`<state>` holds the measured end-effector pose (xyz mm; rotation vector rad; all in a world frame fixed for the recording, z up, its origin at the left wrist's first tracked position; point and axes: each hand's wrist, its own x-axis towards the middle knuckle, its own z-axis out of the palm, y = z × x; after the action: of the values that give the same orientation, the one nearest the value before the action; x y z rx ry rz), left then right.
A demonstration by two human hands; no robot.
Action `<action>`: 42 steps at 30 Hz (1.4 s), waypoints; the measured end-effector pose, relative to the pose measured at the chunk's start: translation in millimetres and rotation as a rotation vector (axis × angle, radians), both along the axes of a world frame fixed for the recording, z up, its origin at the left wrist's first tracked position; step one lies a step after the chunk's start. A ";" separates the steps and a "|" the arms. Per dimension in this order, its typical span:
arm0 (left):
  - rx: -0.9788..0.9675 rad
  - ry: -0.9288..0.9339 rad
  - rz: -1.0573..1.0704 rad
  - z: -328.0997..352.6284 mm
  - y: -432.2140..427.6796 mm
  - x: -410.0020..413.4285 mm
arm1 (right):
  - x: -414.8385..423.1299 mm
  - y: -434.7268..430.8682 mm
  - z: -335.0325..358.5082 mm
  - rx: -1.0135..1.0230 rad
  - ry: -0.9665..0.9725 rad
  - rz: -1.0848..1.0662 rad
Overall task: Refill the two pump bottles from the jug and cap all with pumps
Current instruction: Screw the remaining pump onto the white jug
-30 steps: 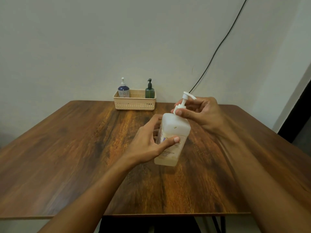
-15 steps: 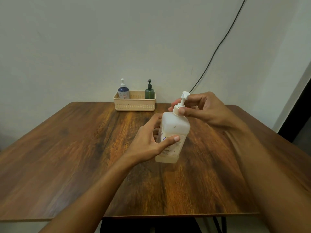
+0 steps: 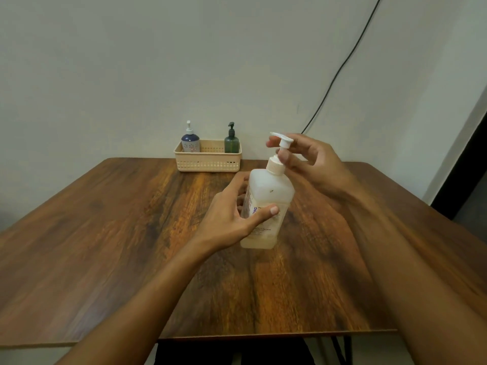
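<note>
the left hand (image 3: 229,214) grips the jug (image 3: 271,189) round its body, thumb laid across the printed label on the near face and fingers wrapped behind. the right hand (image 3: 313,164) is up at the jug's neck and pinches the white pump (image 3: 280,143): the thumb lies against the stem just above the collar, the forefinger reaches round behind the flat nozzle head, and the other fingers are loosely curled. the two hands are apart, one low on the jug and one at its top. the jug is translucent white, near the middle of the wooden table (image 3: 105,233), leaning with its top to the right. a little pale liquid shows at its bottom. whether its base touches the wood cannot be told. at the far edge stands a beige basket (image 3: 208,164), holding a blue bottle (image 3: 190,143) at its left end and a green bottle (image 3: 232,144) at its right, both upright with pumps on. a black cable (image 3: 342,64) runs up the wall.
</note>
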<state>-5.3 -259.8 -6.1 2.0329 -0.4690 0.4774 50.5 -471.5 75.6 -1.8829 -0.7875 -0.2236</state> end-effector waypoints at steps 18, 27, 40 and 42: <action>-0.079 0.015 -0.028 -3.2 -2.6 3.0 | -5.7 21.4 -6.5 0.031 0.028 -0.151; -0.196 0.059 -0.021 1.0 8.6 13.3 | -3.0 -13.0 -29.7 0.113 0.191 0.073; -0.267 0.091 -0.078 0.4 8.9 27.1 | -9.3 0.3 -75.1 0.204 0.225 0.069; -0.273 0.096 -0.086 -0.8 10.0 28.4 | -8.0 0.6 -75.2 0.208 0.223 0.080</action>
<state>23.1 -249.8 -6.9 1.7574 -0.4069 0.3682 42.5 -470.9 0.4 -1.6434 -0.6590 -0.0422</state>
